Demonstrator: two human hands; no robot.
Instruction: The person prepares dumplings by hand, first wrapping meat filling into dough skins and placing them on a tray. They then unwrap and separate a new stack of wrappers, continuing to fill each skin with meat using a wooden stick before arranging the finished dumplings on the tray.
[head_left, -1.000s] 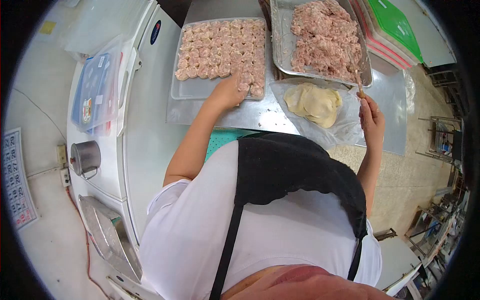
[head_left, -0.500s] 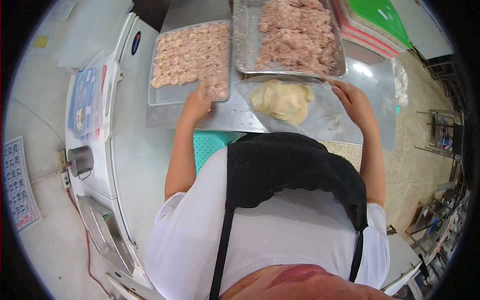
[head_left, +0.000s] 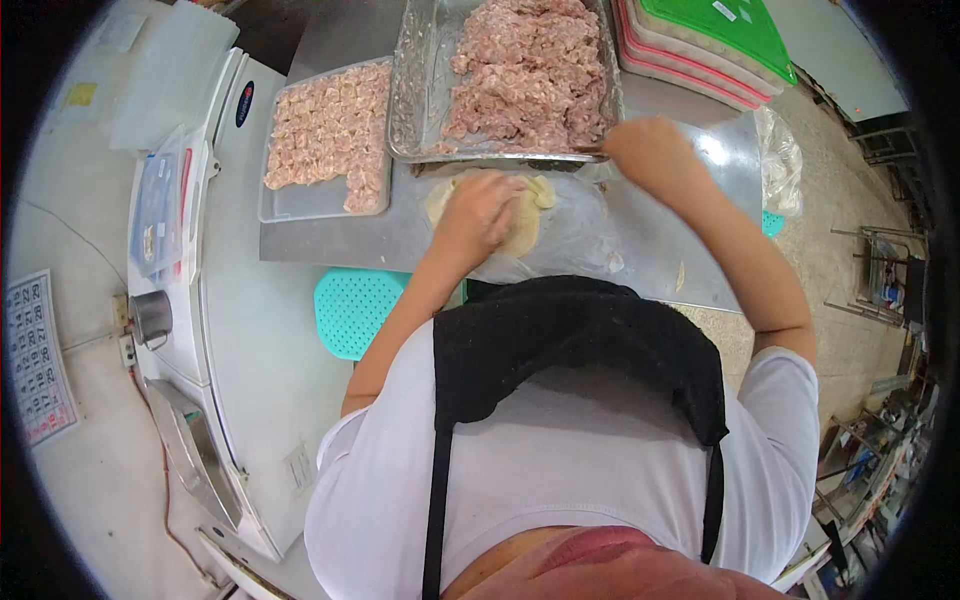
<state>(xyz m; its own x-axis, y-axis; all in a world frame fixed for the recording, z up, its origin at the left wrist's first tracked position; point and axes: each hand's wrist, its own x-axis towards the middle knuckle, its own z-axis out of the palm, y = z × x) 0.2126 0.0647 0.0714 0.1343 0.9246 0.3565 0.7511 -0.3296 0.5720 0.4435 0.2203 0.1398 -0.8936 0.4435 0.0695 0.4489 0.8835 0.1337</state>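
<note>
My left hand [head_left: 483,215] is over a stack of thin, pale-yellow dough wrappers [head_left: 520,235], its fingers curled and pinching at a wrapper. The stack lies on a clear plastic sheet [head_left: 580,230] and is partly covered by that hand. My right hand [head_left: 650,155] is closed at the front right corner of a metal tray [head_left: 420,100]; a thin, dark end shows at its fingers, but its kind is hidden. Ground meat filling [head_left: 530,75] is heaped in the tray. To the left, a shallow plastic tray [head_left: 300,205] holds rows of filled dumplings [head_left: 330,125].
Stacked lidded containers, the top one with a green lid [head_left: 725,30], stand at the back right of the steel table [head_left: 690,240]. A plastic bag [head_left: 780,160] hangs at its right edge. A turquoise perforated stool [head_left: 360,312] is below, beside the white freezer [head_left: 270,330].
My left hand has moved right from the dumpling tray onto the wrappers. My right hand has shifted from the plastic sheet's edge to the meat tray's corner. The view has shifted slightly.
</note>
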